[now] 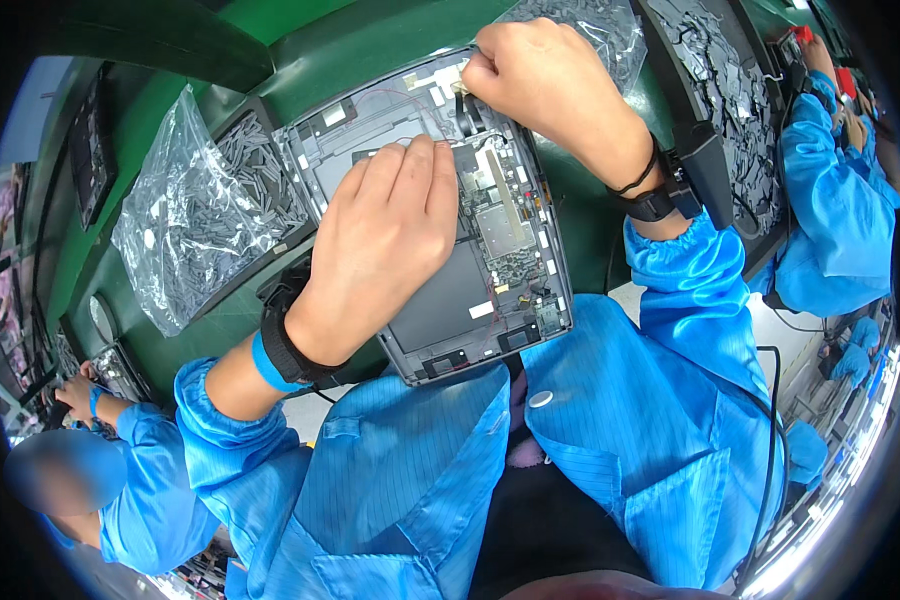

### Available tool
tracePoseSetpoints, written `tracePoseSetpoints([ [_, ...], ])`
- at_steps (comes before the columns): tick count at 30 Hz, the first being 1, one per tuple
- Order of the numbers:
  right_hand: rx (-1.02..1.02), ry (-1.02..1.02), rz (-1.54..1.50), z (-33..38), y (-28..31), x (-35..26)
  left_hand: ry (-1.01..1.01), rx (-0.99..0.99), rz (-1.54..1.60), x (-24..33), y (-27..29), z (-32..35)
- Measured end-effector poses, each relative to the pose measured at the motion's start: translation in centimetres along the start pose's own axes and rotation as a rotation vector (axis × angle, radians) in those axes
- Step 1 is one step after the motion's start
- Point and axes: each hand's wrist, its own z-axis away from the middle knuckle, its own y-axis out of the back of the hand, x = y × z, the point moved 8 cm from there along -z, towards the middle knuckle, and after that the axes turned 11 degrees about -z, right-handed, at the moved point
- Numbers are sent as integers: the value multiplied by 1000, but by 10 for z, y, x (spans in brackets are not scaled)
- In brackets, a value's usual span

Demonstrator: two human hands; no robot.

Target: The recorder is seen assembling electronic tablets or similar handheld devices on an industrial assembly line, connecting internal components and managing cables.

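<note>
An opened tablet-like device lies before me with its inside up, showing dark flat panels, a circuit board and small white labels. My left hand rests across its middle, fingers stretched out side by side; what lies under the palm is hidden. At the device's far right corner, my right hand is closed with fingers curled in. Whatever its fingertips hold, if anything, cannot be seen. Just beside that hand, short black ribbon cables run down toward the board.
Left of the device, a clear plastic bag lies over a tray of small grey pieces. Another tray holds dark grey strips at the right, near a second clear bag. Co-workers in blue sleeves sit on both sides.
</note>
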Motion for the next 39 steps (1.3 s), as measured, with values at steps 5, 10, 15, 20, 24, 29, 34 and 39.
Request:
tracePoseSetpoints([
  [5,-29,-12,33,0,1,-4,22,-7,16,-6,-1,0],
  [10,136,218,-320,39,49,-22,60,85,201,-23,1,-13],
  [15,200,371,-399,65,34,-36,10,202,352,-34,-4,-25],
  [20,406,530,-323,67,41,-39,83,274,502,-46,-4,-32],
  [24,484,514,-285,61,40,-40,106,256,555,-47,-5,-35],
  [29,474,556,-122,61,36,-38,174,261,453,-62,-15,-41],
  [34,346,483,113,55,20,-40,190,105,381,-72,-38,-44],
  [39,257,379,164,53,10,-43,251,-132,297,-77,-53,-55],
])
